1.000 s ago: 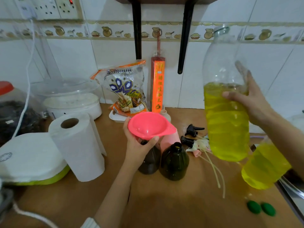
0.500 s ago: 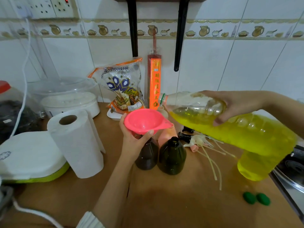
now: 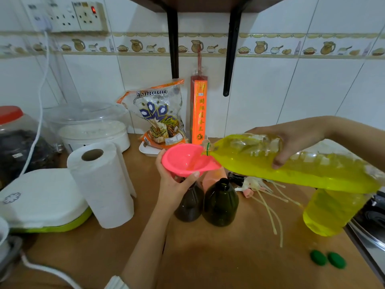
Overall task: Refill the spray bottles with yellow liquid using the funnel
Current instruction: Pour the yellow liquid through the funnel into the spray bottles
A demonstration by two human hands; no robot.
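My left hand grips a pink funnel set in the neck of a dark brown spray bottle. Beside it stands a dark green spray bottle with an uncapped neck, and a pink bottle is partly hidden behind them. My right hand holds a large clear bottle of yellow liquid tipped nearly flat, its mouth at the funnel's right rim. Spray heads with long tubes lie on the counter behind.
A second bottle of yellow liquid stands at the right, near a metal sink edge. Two green caps lie at front right. A paper towel roll, white containers and a rice bag fill the left and back.
My right hand tipped the big yellow bottle from upright to nearly flat and brought its mouth to the funnel's rim. My left hand kept holding the funnel.
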